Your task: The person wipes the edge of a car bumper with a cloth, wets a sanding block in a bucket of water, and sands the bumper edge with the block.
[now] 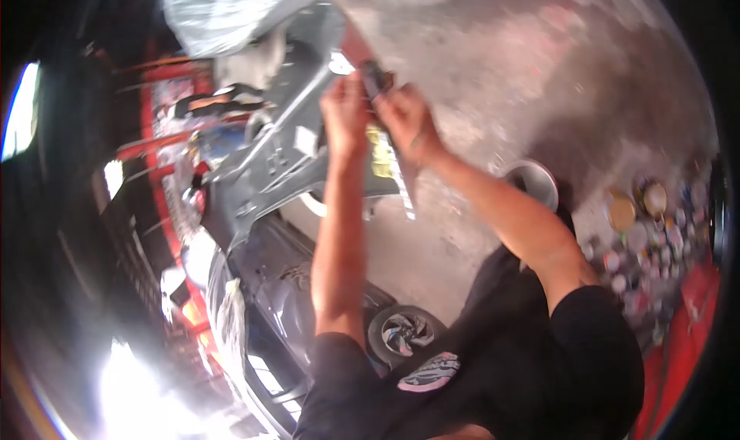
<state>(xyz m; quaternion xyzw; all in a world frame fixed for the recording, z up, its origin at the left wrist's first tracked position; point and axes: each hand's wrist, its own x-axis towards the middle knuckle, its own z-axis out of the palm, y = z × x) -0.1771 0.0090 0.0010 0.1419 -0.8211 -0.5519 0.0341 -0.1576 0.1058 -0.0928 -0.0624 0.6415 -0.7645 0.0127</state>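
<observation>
In front of me is a dark grey car body panel [297,108] with bare, dull surfaces. My left hand [344,114] is at its right edge, fingers curled in; what they hold, if anything, is blurred. Close beside it, my right hand [407,120] is closed round a small dark object [375,79] whose kind I cannot make out. A reddish-brown strip [353,45] shows just beyond both hands. Below them, a yellow patch [381,153] and a pale narrow strip [402,185] lie along the panel's edge.
A dark car [285,293] with a wheel [402,332] is below the panel. Another car under plastic sheeting [223,12] stands at the top. A bucket [532,184] and several cans [623,210] stand on the concrete floor [478,70] to the right.
</observation>
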